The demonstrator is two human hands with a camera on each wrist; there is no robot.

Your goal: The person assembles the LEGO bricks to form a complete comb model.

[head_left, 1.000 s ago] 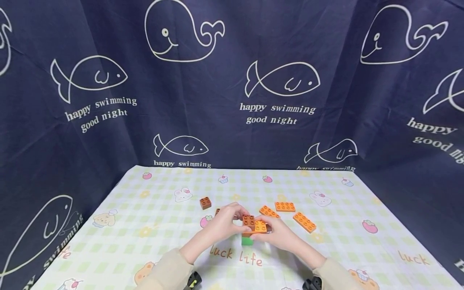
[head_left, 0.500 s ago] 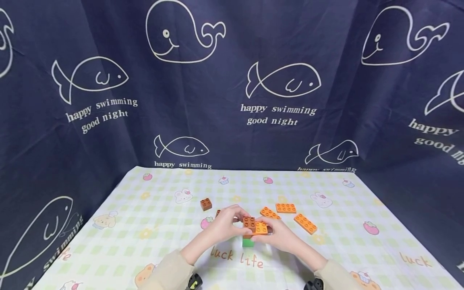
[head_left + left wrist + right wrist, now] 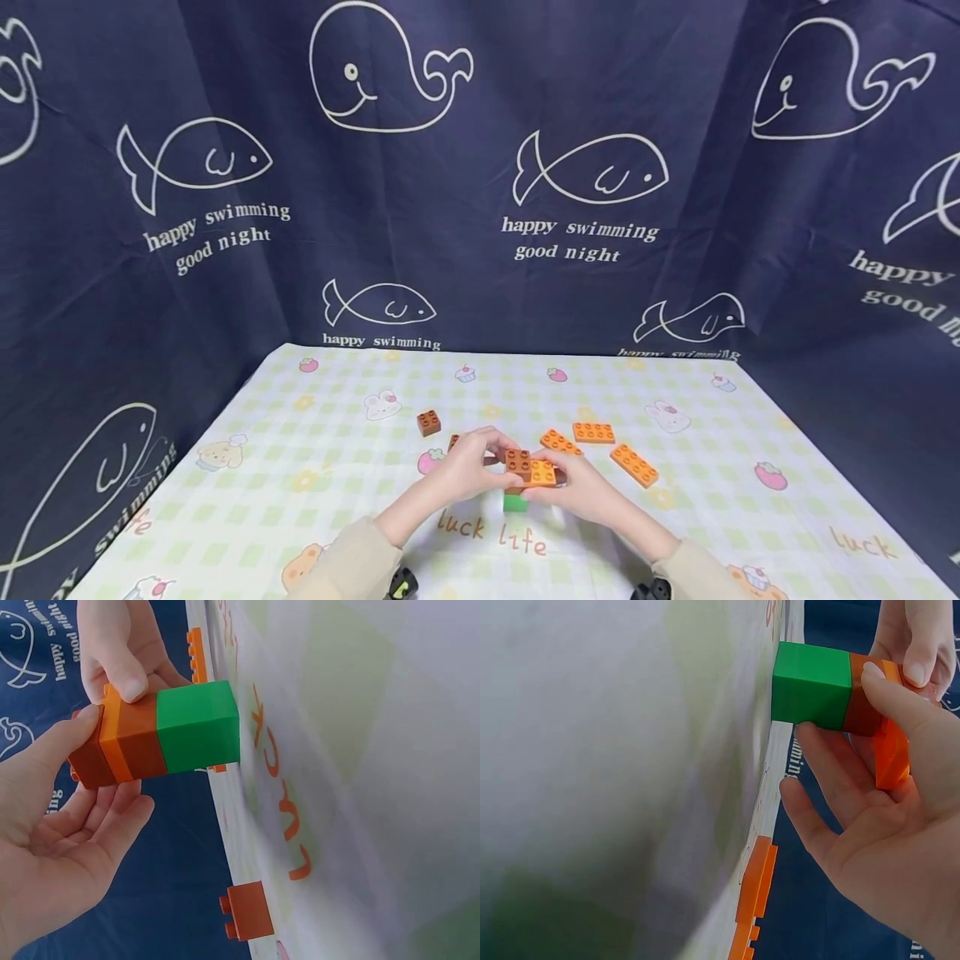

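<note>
A big dark blue cloth [image 3: 480, 267] hangs at the far side, behind the worktop [image 3: 622, 392]. The left hand [image 3: 472, 464] and the right hand [image 3: 574, 486] both have fingers clamped on a brick tower [image 3: 139, 742] near the middle. It goes green at the bottom, then brown, orange and brown. Three flat orange bricks [image 3: 634, 465] lie to its right. One small brown brick [image 3: 429, 423] sits farther off, to its left.

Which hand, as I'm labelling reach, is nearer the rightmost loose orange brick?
Right. The right hand is left of the rightmost orange brick; the left hand is farther left, across the brick stack.
</note>
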